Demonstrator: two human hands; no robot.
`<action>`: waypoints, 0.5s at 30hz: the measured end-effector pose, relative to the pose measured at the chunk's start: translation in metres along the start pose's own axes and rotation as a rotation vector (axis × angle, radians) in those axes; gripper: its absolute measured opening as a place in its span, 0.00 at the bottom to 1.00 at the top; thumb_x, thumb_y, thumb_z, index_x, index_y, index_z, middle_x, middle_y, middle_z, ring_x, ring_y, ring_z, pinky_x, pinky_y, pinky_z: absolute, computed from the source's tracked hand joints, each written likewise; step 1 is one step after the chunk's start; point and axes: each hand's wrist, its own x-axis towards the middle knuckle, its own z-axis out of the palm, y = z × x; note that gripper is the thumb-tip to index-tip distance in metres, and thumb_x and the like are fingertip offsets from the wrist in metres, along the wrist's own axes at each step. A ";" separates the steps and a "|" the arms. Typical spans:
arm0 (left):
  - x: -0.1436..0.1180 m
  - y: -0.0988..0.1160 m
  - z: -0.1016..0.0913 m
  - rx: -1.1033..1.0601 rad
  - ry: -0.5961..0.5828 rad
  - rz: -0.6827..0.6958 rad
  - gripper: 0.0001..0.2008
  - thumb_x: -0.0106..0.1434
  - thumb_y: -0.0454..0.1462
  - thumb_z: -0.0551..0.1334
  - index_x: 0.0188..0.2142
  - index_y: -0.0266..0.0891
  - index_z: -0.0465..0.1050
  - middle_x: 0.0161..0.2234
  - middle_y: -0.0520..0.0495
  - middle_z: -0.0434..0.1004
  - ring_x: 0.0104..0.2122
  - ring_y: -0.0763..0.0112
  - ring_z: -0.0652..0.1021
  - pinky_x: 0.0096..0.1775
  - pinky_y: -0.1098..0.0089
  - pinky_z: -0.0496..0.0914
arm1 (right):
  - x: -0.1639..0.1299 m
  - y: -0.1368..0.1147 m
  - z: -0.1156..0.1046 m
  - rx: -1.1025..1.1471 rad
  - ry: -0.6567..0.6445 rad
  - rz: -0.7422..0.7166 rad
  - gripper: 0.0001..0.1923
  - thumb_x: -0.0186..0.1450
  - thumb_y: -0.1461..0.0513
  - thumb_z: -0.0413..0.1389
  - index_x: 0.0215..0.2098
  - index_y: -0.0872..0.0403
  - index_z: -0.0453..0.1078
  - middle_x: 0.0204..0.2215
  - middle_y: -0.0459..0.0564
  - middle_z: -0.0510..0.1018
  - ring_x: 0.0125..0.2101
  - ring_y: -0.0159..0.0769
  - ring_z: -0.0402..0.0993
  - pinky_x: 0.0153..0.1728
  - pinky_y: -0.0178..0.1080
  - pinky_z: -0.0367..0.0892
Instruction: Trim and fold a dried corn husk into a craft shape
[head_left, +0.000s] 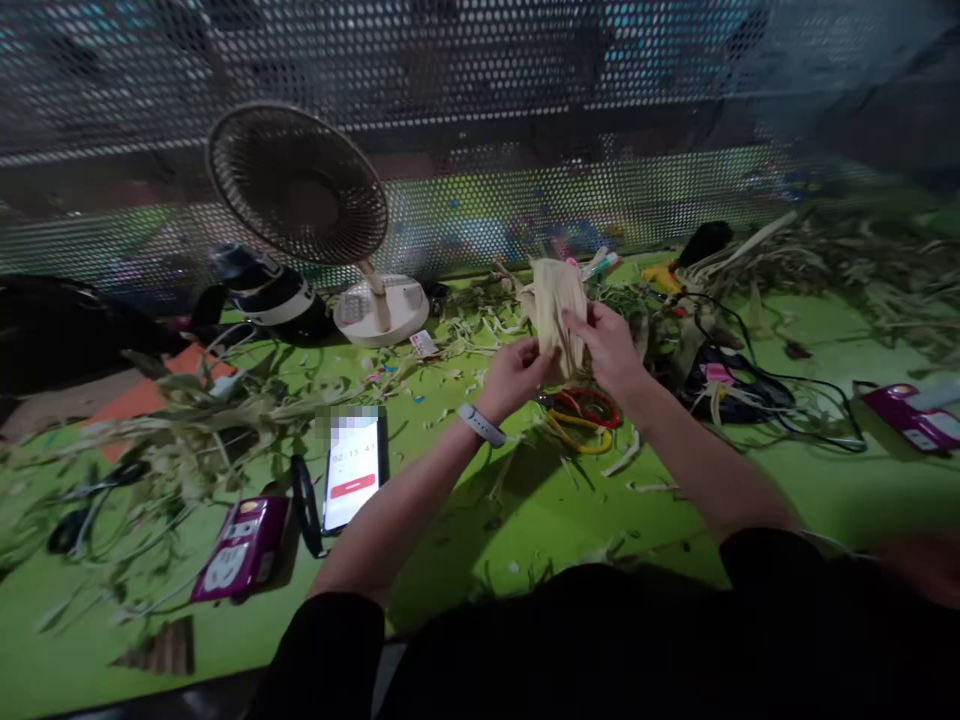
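Observation:
A pale dried corn husk (556, 298) stands upright between both hands above the green table (525, 510). My left hand (516, 376), with a light wristband, grips the husk's lower left edge. My right hand (609, 347) pinches its right side with thumb and fingers. Just below the hands lie red and yellow handled scissors (586, 418).
A small desk fan (300, 190) stands at the back left before a perforated metal wall. A phone (352, 470) with a timer lies left of my arm, next to a purple packet (241, 545). Heaps of husk strips (172, 420) cover the left and far right. Black cables (757, 385) run at right.

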 end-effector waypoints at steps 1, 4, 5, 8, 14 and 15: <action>-0.006 -0.002 -0.004 0.077 0.024 0.096 0.09 0.54 0.39 0.67 0.24 0.36 0.70 0.21 0.54 0.66 0.23 0.78 0.65 0.27 0.76 0.58 | -0.002 0.000 0.001 0.016 -0.002 0.003 0.14 0.48 0.57 0.68 0.26 0.53 0.70 0.19 0.38 0.74 0.22 0.27 0.70 0.25 0.32 0.69; -0.023 -0.004 -0.019 0.294 0.097 0.253 0.12 0.58 0.40 0.64 0.23 0.38 0.66 0.20 0.55 0.61 0.22 0.77 0.60 0.26 0.75 0.55 | -0.008 -0.003 0.004 0.065 -0.036 0.079 0.15 0.48 0.55 0.68 0.25 0.53 0.68 0.19 0.38 0.72 0.20 0.27 0.68 0.24 0.32 0.69; -0.030 -0.004 -0.024 0.370 0.103 0.289 0.11 0.59 0.40 0.63 0.23 0.38 0.65 0.21 0.55 0.60 0.23 0.77 0.60 0.27 0.74 0.55 | -0.010 -0.005 0.006 0.073 -0.068 0.123 0.15 0.49 0.55 0.68 0.26 0.53 0.68 0.19 0.39 0.72 0.19 0.27 0.68 0.23 0.33 0.69; -0.052 -0.004 -0.031 0.494 0.096 0.352 0.12 0.60 0.40 0.62 0.23 0.39 0.63 0.20 0.55 0.58 0.23 0.76 0.60 0.28 0.73 0.54 | -0.019 -0.008 0.011 0.075 -0.150 0.204 0.15 0.51 0.55 0.67 0.31 0.53 0.70 0.20 0.40 0.73 0.20 0.29 0.69 0.23 0.34 0.69; -0.088 -0.010 -0.041 0.588 0.132 0.277 0.12 0.62 0.43 0.59 0.26 0.41 0.62 0.20 0.56 0.57 0.21 0.75 0.59 0.27 0.72 0.54 | -0.029 -0.006 0.018 0.016 -0.078 0.013 0.12 0.50 0.59 0.67 0.23 0.54 0.68 0.19 0.37 0.71 0.20 0.24 0.65 0.23 0.29 0.64; -0.093 -0.011 -0.043 0.605 0.120 0.253 0.12 0.62 0.43 0.58 0.27 0.41 0.62 0.21 0.56 0.58 0.22 0.75 0.60 0.27 0.72 0.54 | -0.029 -0.005 0.019 0.033 -0.062 0.017 0.12 0.49 0.60 0.68 0.23 0.53 0.67 0.19 0.37 0.71 0.20 0.23 0.65 0.23 0.29 0.64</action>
